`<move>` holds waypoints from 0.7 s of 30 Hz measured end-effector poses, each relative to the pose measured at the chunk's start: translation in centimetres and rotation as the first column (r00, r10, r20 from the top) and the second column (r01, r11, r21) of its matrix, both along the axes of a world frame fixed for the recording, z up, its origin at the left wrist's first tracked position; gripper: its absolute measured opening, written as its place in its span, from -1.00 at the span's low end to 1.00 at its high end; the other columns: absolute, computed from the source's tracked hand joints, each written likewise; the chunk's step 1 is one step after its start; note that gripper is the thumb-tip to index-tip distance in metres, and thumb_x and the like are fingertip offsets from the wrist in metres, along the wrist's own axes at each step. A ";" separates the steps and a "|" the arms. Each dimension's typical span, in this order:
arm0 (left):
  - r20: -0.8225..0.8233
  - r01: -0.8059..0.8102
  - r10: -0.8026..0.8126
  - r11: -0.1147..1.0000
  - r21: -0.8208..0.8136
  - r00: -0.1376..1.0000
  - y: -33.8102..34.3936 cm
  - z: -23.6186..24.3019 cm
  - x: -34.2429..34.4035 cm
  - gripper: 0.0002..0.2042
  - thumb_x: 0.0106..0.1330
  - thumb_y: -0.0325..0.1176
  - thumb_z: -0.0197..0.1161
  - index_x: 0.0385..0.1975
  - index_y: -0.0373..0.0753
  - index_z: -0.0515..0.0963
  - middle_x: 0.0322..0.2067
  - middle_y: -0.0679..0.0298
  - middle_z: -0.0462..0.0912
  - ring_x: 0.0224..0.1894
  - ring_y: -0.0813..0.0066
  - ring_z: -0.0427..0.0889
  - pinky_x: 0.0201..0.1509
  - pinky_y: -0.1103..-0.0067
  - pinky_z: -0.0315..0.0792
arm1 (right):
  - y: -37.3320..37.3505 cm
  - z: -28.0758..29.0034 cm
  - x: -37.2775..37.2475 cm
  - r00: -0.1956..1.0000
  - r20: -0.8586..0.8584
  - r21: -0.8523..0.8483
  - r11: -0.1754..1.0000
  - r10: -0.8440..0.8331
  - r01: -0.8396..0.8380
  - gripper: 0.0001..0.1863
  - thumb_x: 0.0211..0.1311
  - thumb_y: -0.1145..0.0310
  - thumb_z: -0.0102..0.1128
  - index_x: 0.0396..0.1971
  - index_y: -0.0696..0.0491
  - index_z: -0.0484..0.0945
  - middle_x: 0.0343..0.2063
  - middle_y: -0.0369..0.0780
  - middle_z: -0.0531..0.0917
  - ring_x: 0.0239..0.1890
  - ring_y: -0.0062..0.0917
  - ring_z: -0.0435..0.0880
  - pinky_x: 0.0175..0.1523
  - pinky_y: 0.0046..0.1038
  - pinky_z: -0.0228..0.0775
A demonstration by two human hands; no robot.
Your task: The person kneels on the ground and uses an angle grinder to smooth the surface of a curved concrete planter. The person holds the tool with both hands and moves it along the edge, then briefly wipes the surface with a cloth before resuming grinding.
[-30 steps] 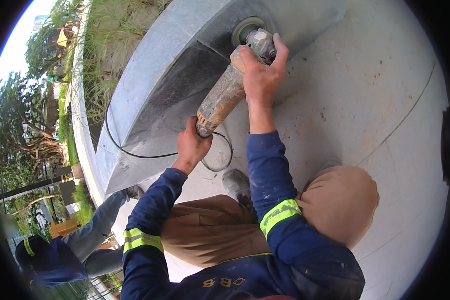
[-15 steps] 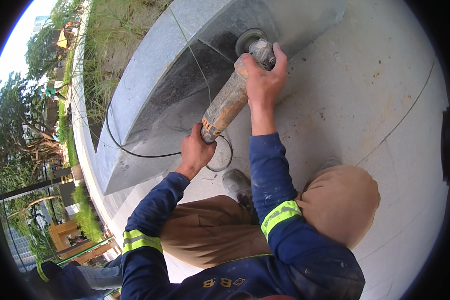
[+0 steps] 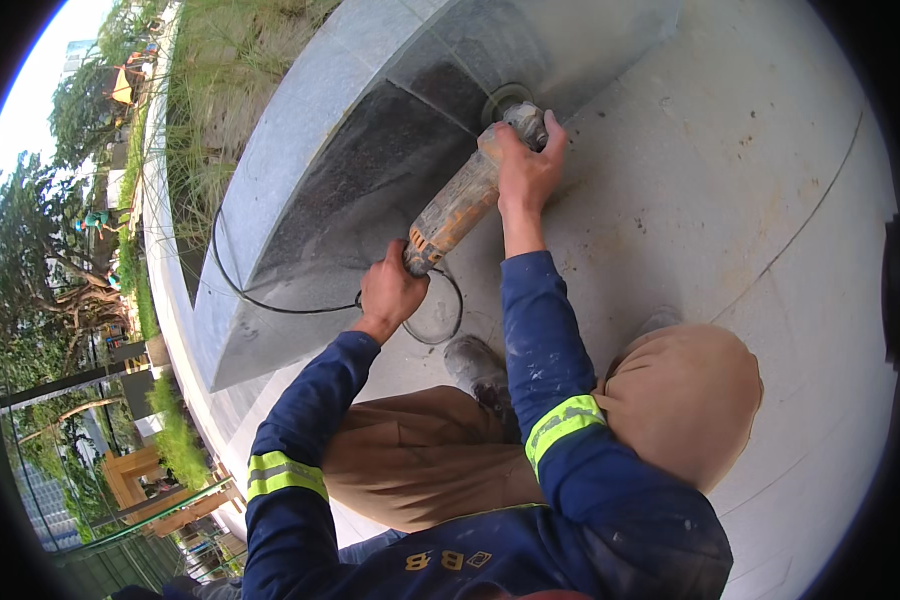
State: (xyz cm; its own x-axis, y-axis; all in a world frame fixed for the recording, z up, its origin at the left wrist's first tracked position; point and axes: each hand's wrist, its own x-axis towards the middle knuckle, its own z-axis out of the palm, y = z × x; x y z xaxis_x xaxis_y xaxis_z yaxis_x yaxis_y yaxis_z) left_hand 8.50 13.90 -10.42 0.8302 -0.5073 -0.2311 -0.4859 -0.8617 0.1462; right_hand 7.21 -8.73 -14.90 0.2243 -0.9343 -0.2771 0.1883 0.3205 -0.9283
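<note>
Both of my hands hold a worn, orange and grey angle grinder (image 3: 458,212). My left hand (image 3: 390,290) is wrapped round its rear end, where a black cord (image 3: 300,311) comes out. My right hand (image 3: 530,170) grips the front by the metal gear head (image 3: 526,122), with the thumb side up along it. The round disc (image 3: 508,97) faces the upright side of a grey stone bench or kerb (image 3: 400,150) and seems to touch it. Part of that face is dark, part is pale with dust.
Grass (image 3: 235,110) grows behind the stone's top edge. Dusty paving (image 3: 750,230) with thin joint lines spreads to the right. My shoe (image 3: 477,368) and bent knees in brown trousers (image 3: 685,400) are close below the grinder. The cord loops beside the shoe. Trees (image 3: 30,260) stand far left.
The grinder's head and my right hand have shifted slightly down along the stone face. My left hand stays nearly in place. A person at the lower left has mostly gone from view.
</note>
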 end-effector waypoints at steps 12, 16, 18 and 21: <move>-0.052 -0.026 0.024 0.999 -0.029 0.998 -0.3 -1.2 -0.1 -0.58 0.07 -0.31 0.29 -0.04 -0.22 0.44 -0.37 -0.14 0.69 -0.28 -0.23 0.66 -0.19 0.06 0.53 | -0.2 -0.3 0.3 1.000 -0.025 -0.041 0.999 0.003 -0.004 -0.20 0.00 0.22 0.46 0.25 0.20 0.35 0.12 0.07 0.54 0.17 -0.13 0.54 0.26 -0.25 0.35; -0.077 -0.015 0.017 1.000 0.019 0.997 -0.7 -1.9 -0.4 -0.57 0.05 -0.30 0.30 -0.05 -0.23 0.43 -0.39 -0.14 0.69 -0.28 -0.23 0.67 -0.19 0.06 0.53 | -0.5 -1.6 -0.3 0.996 -0.085 -0.046 0.999 -0.006 0.002 -0.19 0.00 0.22 0.46 0.26 0.19 0.35 0.12 0.08 0.55 0.17 -0.13 0.54 0.26 -0.24 0.35; -0.048 -0.022 0.019 0.998 -0.055 0.999 0.1 -2.4 -0.1 -0.57 0.05 -0.31 0.31 -0.06 -0.23 0.42 -0.39 -0.14 0.69 -0.29 -0.23 0.67 -0.19 0.07 0.53 | -0.2 -0.5 -0.1 0.997 -0.074 -0.094 0.995 0.005 -0.012 -0.19 -0.01 0.22 0.46 0.26 0.18 0.35 0.11 0.08 0.55 0.16 -0.12 0.54 0.25 -0.24 0.35; -0.008 -0.024 0.023 0.995 -0.098 1.000 0.6 -2.5 0.2 -0.57 0.04 -0.31 0.32 -0.06 -0.22 0.41 -0.39 -0.14 0.69 -0.30 -0.23 0.67 -0.19 0.07 0.54 | 0.1 1.5 -0.1 0.999 -0.045 -0.121 0.992 0.017 -0.022 -0.19 -0.02 0.22 0.47 0.26 0.17 0.36 0.10 0.07 0.54 0.15 -0.11 0.54 0.24 -0.23 0.36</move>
State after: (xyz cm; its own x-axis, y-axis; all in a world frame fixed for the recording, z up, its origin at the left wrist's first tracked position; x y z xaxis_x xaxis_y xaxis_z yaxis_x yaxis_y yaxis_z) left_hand 8.67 14.45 -12.92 0.8407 -0.5081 -0.1874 -0.4642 -0.8543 0.2337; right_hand 7.13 -8.62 -13.42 0.2327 -0.9572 -0.1723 0.1410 0.2085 -0.9678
